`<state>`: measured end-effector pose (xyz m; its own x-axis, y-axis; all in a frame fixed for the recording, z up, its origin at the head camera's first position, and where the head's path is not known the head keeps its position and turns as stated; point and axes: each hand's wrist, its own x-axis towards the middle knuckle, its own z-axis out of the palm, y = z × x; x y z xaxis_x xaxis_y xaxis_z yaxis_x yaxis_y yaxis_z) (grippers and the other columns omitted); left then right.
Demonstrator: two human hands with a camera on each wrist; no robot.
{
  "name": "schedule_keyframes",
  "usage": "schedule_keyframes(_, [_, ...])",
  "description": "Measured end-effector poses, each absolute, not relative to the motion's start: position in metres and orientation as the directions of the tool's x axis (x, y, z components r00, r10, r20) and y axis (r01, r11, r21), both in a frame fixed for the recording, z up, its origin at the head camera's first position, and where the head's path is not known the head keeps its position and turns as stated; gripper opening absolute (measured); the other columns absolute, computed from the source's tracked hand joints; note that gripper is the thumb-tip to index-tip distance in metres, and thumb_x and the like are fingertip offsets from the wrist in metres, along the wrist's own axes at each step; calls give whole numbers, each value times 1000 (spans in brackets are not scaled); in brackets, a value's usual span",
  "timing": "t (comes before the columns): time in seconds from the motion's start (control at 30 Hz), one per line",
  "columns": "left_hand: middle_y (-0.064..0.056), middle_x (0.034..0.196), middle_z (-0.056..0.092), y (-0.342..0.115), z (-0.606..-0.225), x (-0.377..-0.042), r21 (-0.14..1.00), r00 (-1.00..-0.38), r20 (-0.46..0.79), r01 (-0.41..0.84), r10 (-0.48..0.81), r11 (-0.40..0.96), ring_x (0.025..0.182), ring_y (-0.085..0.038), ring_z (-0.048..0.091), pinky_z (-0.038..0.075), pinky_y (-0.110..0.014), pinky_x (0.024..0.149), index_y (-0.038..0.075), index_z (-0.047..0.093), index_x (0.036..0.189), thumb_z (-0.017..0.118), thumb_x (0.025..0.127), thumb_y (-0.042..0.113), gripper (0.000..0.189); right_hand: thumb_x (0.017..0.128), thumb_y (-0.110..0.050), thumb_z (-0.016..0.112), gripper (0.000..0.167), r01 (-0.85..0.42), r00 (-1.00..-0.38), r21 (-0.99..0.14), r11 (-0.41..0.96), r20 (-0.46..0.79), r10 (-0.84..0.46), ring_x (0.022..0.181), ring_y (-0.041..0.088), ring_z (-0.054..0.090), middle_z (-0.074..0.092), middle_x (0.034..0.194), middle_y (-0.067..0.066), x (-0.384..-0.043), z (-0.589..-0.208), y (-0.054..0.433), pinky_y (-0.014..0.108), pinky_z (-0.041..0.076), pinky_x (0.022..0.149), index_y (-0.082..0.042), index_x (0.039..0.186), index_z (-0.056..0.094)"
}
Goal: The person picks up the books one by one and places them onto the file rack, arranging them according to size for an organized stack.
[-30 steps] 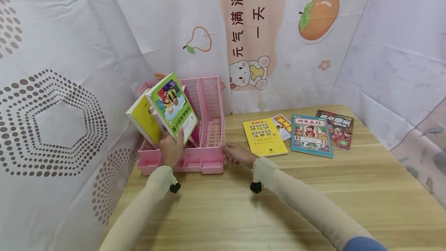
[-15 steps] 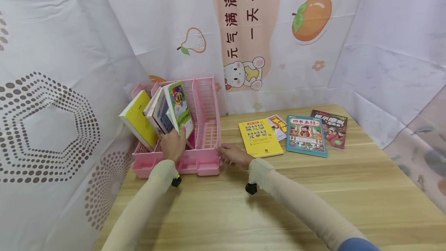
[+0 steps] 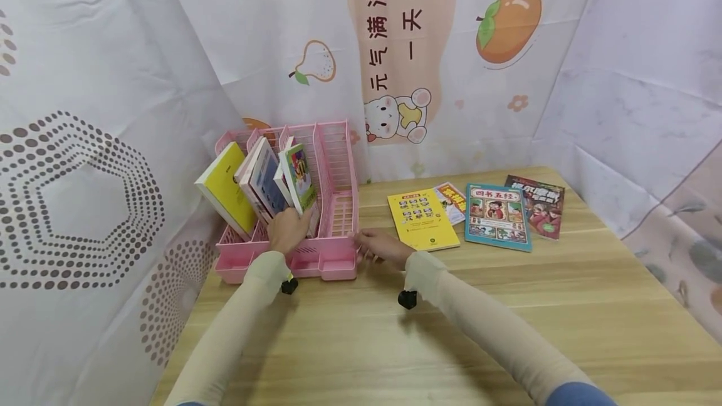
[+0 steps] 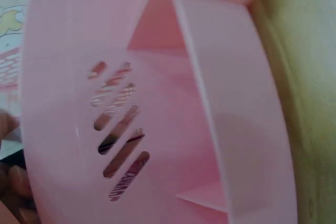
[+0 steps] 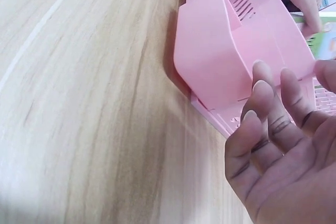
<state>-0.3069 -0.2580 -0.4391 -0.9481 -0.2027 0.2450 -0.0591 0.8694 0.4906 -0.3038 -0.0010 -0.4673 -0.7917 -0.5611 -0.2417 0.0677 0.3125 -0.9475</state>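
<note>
A pink slotted book rack (image 3: 337, 267) stands at the left of the table. My left hand (image 3: 287, 232) reaches over its front wall and grips the lower part of a green-covered book (image 3: 301, 179), which leans upright among white-edged books (image 3: 267, 174) in a middle compartment. The left wrist view is mostly filled by the rack's front (image 4: 63, 98), with some fingers (image 4: 20, 182) behind its edge. My right hand (image 3: 385, 247) pinches the rack's right front corner between thumb and forefinger; the other fingers (image 5: 249, 129) curl loosely beside the rack wall (image 5: 205, 51) in the right wrist view.
A thick yellow book (image 3: 231, 187) leans in the leftmost compartment. On the wooden table (image 3: 361, 343) to the right lie a yellow book (image 3: 423, 221), a small book (image 3: 451, 202) partly under it, a blue-bordered book (image 3: 496, 218) and a dark red book (image 3: 544, 205).
My left hand has lowered the green book into the rack beside the white-edged books, and it stands more upright. My right hand stays at the rack's corner. The head view has shifted slightly.
</note>
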Motion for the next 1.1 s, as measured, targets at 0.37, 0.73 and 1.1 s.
schedule_keyframes(0.37, [-13, 65, 71, -256, -397, -309, 623, -997, 14, -51, -77, 781, 47, -19, 54, 39, -32, 48, 2, 67, 78, 42, 107, 36, 52, 109, -36, 50, 34, 47, -801, -940, 337, -237, -550, 81, 27, 60, 70, 105, 22, -305, -461, 0, 30, 47, 64, -6, 106, 67])
schedule_keyframes(0.73, [-7, 60, 68, -248, -410, -297, 683, -994, 14, -69, -108, 727, 49, -19, 67, 55, -35, 62, 2, 70, 75, 34, 110, 29, 57, 110, -36, 49, 36, 44, -795, -937, 345, -242, -556, 74, 18, 56, 69, 106, 23, -303, -463, 0, 29, 46, 63, -6, 105, 69])
schedule_keyframes(1.1, [-10, 63, 70, -244, -410, -300, 715, -983, 112, -21, -144, 698, 49, -23, 67, 56, -34, 61, -4, 71, 91, 35, 112, 27, 52, 109, -39, 50, 37, 55, -802, -933, 356, -254, -541, 85, 29, 60, 69, 107, 22, -303, -461, -1, 34, 47, 68, -7, 104, 69])
